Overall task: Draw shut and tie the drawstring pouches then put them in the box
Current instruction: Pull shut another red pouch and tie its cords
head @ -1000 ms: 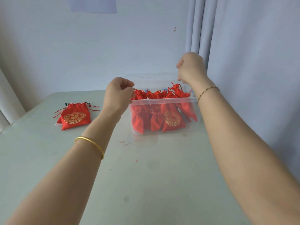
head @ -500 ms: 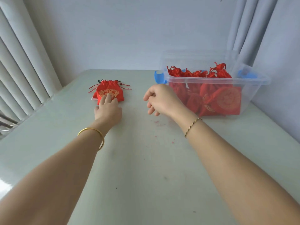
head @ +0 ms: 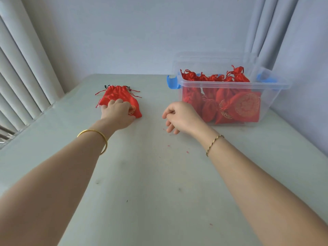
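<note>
A red drawstring pouch (head: 118, 95) with gold print lies flat on the table at the left, its mouth and loose strings pointing away from me. My left hand (head: 117, 113) rests on its near part, fingers curled into the fabric. My right hand (head: 180, 118) hovers just above the table between the pouch and the box, fingers loosely curled and holding nothing. The clear plastic box (head: 271, 103) with blue latches stands at the right and holds several tied red pouches (head: 243, 107).
The pale green table (head: 150, 174) carries small red specks near my right hand. Vertical blinds (head: 21, 82) run along the left edge, a curtain (head: 276, 32) hangs behind the box, and a wall is close on the right.
Both hands left the box and came back over the table. My left hand went from touching the lone pouch with its fingertips to gripping it; the view swung left.
</note>
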A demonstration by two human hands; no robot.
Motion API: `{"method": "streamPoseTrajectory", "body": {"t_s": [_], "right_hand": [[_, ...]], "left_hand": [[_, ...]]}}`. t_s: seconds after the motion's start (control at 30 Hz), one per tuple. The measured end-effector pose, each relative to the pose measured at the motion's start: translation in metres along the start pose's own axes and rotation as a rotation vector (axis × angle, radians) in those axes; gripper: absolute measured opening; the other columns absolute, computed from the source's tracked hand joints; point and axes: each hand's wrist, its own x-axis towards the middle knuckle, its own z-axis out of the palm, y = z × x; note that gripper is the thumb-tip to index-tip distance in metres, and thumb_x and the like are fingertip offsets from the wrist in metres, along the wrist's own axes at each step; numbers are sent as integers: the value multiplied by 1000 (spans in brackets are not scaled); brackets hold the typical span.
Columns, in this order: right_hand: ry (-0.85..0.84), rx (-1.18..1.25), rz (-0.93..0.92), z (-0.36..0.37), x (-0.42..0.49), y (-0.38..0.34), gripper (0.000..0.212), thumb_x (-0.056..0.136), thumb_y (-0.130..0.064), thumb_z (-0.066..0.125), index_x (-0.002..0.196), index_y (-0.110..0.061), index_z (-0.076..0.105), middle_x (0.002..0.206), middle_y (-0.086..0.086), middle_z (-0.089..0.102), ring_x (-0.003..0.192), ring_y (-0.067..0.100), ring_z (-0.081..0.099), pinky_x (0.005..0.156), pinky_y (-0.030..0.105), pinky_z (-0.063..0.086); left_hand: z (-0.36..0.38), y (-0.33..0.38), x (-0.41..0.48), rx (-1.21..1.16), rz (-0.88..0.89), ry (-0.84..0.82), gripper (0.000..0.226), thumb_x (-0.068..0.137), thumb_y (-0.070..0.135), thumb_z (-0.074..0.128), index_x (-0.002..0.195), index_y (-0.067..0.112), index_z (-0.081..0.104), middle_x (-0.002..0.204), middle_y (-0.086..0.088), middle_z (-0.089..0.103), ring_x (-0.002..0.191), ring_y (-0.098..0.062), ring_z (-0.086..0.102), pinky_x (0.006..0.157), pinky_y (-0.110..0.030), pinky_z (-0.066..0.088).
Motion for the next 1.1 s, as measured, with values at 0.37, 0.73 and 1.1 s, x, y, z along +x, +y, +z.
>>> {"method": "streamPoseTrajectory", "body": {"t_s": [0.37,0.73,1.1], "right_hand": [[52,73,57,-11,-36,28,20,91,-3,41,103,-1,56,83,11,59,69,26,64,60,40,55],[60,107,55,-39,-45,42,32,89,5,31,106,-10,55,94,8,60,73,21,64,51,26,51],[-170,199,70,-75,-47,46,49,80,13,31,106,-15,62,109,6,64,107,24,60,75,32,52]], "left_hand": [[-44,73,-98,-647,368,-647,14,85,17,65,97,13,68,88,1,67,75,-9,61,69,-18,50],[-2,90,-77,-308,7,-163,27,83,35,64,98,14,56,113,-13,56,108,-33,49,90,-40,42],[-55,97,-88,-711,464,-206,25,84,9,64,77,26,48,75,6,49,67,-7,43,64,-20,39]]}}
